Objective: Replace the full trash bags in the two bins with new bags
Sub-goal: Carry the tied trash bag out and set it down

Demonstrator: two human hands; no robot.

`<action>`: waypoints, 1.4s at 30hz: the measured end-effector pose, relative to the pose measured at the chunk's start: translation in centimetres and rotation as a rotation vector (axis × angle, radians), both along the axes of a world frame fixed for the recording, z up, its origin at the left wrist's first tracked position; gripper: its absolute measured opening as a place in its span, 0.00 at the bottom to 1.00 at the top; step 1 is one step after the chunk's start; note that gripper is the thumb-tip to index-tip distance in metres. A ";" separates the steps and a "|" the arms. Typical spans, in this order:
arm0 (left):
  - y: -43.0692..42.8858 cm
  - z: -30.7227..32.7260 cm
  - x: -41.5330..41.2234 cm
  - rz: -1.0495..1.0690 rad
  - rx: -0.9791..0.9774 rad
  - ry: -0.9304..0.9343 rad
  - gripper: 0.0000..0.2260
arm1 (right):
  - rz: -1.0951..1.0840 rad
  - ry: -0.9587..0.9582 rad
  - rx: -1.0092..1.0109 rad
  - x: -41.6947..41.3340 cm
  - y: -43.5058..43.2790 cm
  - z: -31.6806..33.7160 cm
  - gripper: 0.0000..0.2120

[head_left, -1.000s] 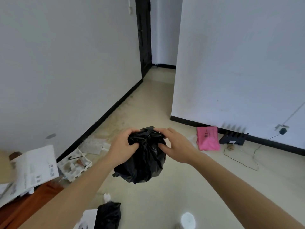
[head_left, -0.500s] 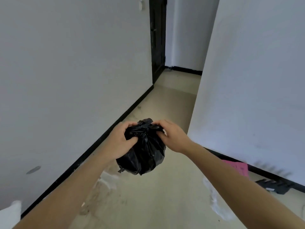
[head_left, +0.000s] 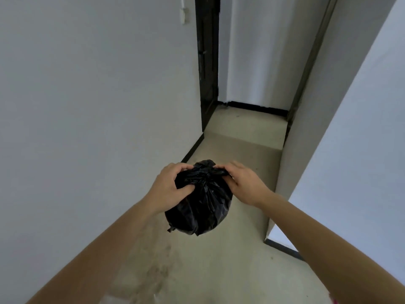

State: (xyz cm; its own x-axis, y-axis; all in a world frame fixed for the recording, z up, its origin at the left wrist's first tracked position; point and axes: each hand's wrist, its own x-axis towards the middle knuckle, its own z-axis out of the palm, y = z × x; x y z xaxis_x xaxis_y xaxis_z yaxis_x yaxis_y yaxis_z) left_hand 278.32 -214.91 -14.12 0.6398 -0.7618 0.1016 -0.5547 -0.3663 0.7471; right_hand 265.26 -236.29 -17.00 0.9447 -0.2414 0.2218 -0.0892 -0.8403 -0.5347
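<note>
- Soft, even light fills the corridor, moderately bright; its source lies outside the picture.
- The trash bag (head_left: 200, 207) is the darkest area: a faint sheen catches its creases, while its lower folds sink into flat black.
- Left of the bag, the wall (head_left: 87, 106) reads evenly grey-white; right of the bag, the near wall (head_left: 361, 150) has a bluish cast and its narrow end face sits in shade.
- Beyond the bag, the dark door frame (head_left: 207, 62) leans and bows with wide-angle distortion.
- Below the bag, the floor (head_left: 208, 270) turns soft and smeared toward the bottom edge, and the forearms (head_left: 76, 260) there look stretched.
</note>
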 end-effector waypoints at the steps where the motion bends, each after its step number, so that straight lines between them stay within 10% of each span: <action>1: -2.5 0.1 2.2 -0.017 -0.014 -0.008 0.20 | -0.020 -0.017 0.005 1.9 -2.3 -0.1 0.17; 22: -46.9 -6.8 49.1 0.065 0.058 0.257 0.21 | -0.014 0.093 0.207 48.0 -46.5 -5.9 0.16; 42: -82.1 -17.7 82.7 0.000 0.235 -0.043 0.03 | -0.192 0.289 0.248 79.1 -79.6 -17.0 0.17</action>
